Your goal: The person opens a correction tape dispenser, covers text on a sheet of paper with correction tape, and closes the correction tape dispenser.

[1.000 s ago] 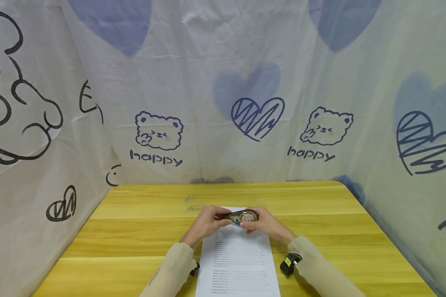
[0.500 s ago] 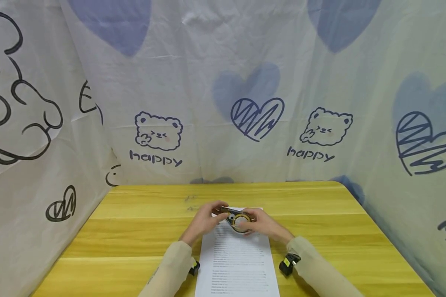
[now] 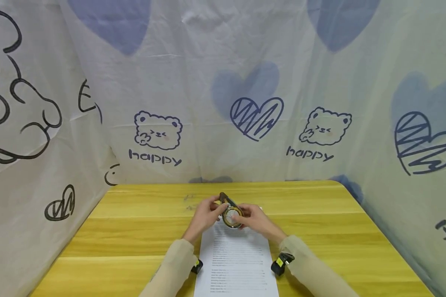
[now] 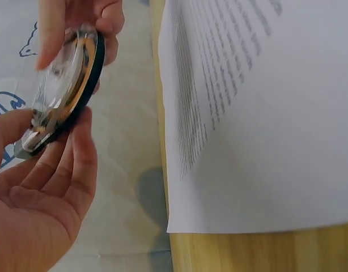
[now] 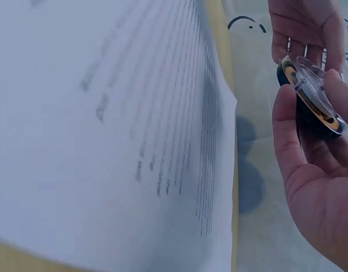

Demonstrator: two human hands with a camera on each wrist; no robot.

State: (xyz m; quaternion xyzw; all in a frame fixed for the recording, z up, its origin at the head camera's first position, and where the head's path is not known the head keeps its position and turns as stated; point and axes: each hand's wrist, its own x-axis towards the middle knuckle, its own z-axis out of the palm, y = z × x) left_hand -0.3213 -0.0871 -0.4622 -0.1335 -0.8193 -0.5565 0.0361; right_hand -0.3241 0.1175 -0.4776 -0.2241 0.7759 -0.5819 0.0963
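Observation:
A teardrop-shaped correction tape dispenser (image 3: 228, 214), dark-edged with yellow-orange parts under a clear cover, is held between both hands above the far end of a printed sheet (image 3: 234, 260). Its narrow end points away from the person and slightly left. My left hand (image 3: 207, 214) pinches it from the left, thumb on the clear side and fingers underneath. From the other side my right hand (image 3: 257, 220) grips the round end, its thumb lying across the cover. In the left wrist view, the dispenser (image 4: 83, 85) appears edge-on between the two hands.
The sheet lies lengthwise on a yellow wood-grain table (image 3: 134, 239), its text running toward the person. A white cloth (image 3: 208, 161) with hearts and bears hangs behind the table and at both sides. A small black device (image 3: 280, 266) sits at the right wrist.
The dispenser has turned: its narrow end pointed left before and now points away from the person. It has shifted a little left, both hands still on it, with the left fingers regripped.

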